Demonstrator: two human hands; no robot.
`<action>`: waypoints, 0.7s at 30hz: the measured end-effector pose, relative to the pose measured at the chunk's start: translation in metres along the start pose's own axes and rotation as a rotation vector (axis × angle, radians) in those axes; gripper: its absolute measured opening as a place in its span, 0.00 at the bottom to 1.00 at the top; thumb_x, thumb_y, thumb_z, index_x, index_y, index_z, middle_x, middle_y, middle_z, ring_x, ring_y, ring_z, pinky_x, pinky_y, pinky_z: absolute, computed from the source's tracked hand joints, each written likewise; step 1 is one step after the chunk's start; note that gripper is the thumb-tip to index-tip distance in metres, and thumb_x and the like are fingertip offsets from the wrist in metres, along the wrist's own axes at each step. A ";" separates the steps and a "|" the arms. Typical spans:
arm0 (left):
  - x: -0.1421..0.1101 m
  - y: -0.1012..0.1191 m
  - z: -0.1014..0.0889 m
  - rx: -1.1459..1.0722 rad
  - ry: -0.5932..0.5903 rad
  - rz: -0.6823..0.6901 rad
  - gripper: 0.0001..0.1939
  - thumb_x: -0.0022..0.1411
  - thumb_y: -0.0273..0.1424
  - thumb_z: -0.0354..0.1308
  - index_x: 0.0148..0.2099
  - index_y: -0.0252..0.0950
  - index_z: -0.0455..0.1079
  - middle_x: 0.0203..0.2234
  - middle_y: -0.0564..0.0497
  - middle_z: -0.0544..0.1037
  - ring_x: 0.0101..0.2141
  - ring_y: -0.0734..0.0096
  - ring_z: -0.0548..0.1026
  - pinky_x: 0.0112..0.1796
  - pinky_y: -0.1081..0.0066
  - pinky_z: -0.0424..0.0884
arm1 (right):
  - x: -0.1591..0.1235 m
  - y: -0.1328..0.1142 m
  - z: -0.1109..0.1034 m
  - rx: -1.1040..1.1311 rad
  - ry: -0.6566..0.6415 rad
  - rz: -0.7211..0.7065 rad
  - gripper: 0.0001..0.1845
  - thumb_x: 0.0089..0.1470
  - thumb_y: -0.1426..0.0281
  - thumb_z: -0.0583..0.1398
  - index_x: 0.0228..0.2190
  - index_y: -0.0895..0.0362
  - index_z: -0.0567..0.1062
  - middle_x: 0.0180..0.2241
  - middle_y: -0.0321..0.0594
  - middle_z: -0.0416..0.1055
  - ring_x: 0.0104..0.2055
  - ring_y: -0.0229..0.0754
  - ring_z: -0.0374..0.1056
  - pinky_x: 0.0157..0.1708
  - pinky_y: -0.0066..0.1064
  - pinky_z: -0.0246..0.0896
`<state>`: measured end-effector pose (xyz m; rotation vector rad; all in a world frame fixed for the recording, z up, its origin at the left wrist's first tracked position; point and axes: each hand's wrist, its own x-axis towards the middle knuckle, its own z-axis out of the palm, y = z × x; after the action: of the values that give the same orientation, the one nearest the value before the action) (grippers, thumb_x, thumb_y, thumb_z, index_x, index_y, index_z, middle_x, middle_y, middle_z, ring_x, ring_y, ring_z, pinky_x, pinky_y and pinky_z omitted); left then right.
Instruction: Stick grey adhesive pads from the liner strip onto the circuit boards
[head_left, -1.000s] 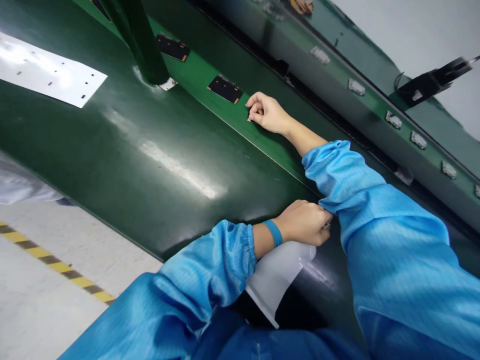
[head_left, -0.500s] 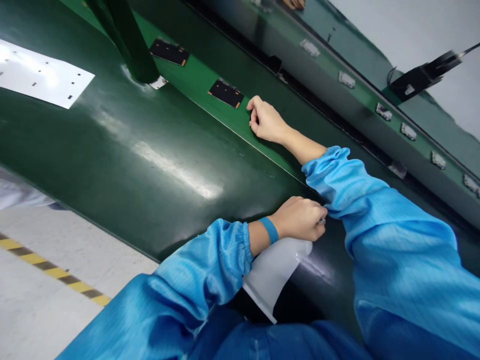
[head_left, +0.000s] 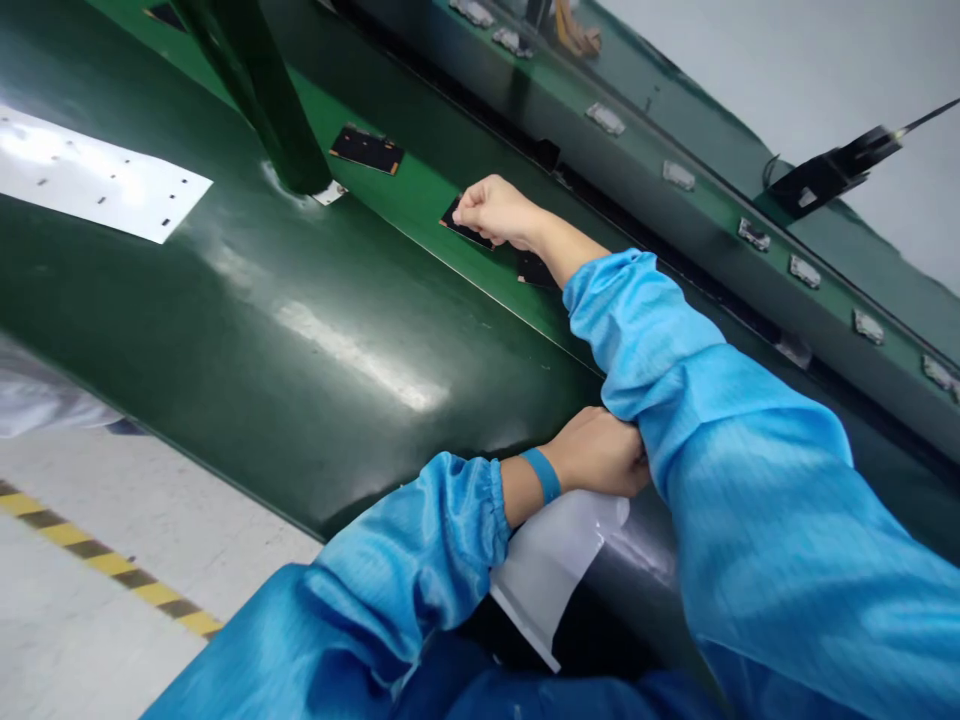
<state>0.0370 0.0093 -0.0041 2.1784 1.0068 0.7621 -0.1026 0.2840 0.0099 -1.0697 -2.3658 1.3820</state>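
Observation:
My right hand [head_left: 496,210] is closed in a pinch above a thin black panel [head_left: 474,232] on the green strip, covering part of it. Whatever its fingers hold, if anything, is too small to see. Another black panel [head_left: 534,268] is partly covered by my right wrist. Down near my body, my left hand [head_left: 600,452], with a blue wristband [head_left: 541,474], is closed with its fingers hidden behind my right sleeve. Directly beneath that hand lies a curled whitish translucent sheet [head_left: 551,560].
A further black panel [head_left: 367,150] lies beyond, close to a green post [head_left: 259,95]. At left rests a white sheet with dark marks [head_left: 97,180]. Several small clear parts [head_left: 679,175] line the raised ledge, near a black device [head_left: 832,170]. Striped floor tape [head_left: 112,562] runs below.
My right hand has moved left onto a black panel, and another panel shows under my wrist. My left hand stays near my body, its fingers now hidden by the right sleeve.

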 end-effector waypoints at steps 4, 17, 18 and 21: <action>0.001 -0.003 0.006 -0.001 0.030 0.027 0.10 0.61 0.35 0.64 0.29 0.37 0.75 0.31 0.45 0.82 0.37 0.54 0.82 0.36 0.62 0.73 | 0.009 -0.003 0.008 -0.028 -0.015 0.039 0.14 0.59 0.70 0.69 0.24 0.56 0.73 0.18 0.33 0.61 0.18 0.33 0.49 0.20 0.31 0.48; 0.001 0.000 0.002 -0.026 0.017 0.021 0.10 0.64 0.36 0.62 0.31 0.38 0.77 0.33 0.47 0.85 0.38 0.54 0.84 0.34 0.62 0.72 | -0.011 -0.008 0.002 -0.175 0.000 0.028 0.18 0.61 0.81 0.65 0.20 0.57 0.73 0.16 0.32 0.61 0.19 0.32 0.50 0.22 0.31 0.44; 0.001 0.001 0.001 -0.027 0.010 0.015 0.10 0.64 0.35 0.62 0.31 0.38 0.78 0.33 0.47 0.85 0.38 0.54 0.84 0.34 0.62 0.72 | -0.013 -0.009 0.001 -0.187 0.003 0.032 0.19 0.61 0.81 0.64 0.20 0.57 0.73 0.16 0.31 0.60 0.19 0.32 0.50 0.22 0.31 0.44; 0.002 0.002 -0.002 -0.018 -0.008 -0.004 0.10 0.64 0.36 0.62 0.32 0.38 0.78 0.33 0.47 0.85 0.37 0.54 0.84 0.33 0.63 0.72 | -0.021 -0.013 -0.006 -0.202 -0.050 0.083 0.17 0.61 0.81 0.64 0.22 0.57 0.73 0.17 0.31 0.61 0.19 0.32 0.51 0.21 0.31 0.42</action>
<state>0.0375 0.0103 -0.0007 2.1622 0.9966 0.7570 -0.0909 0.2698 0.0272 -1.2103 -2.5689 1.2295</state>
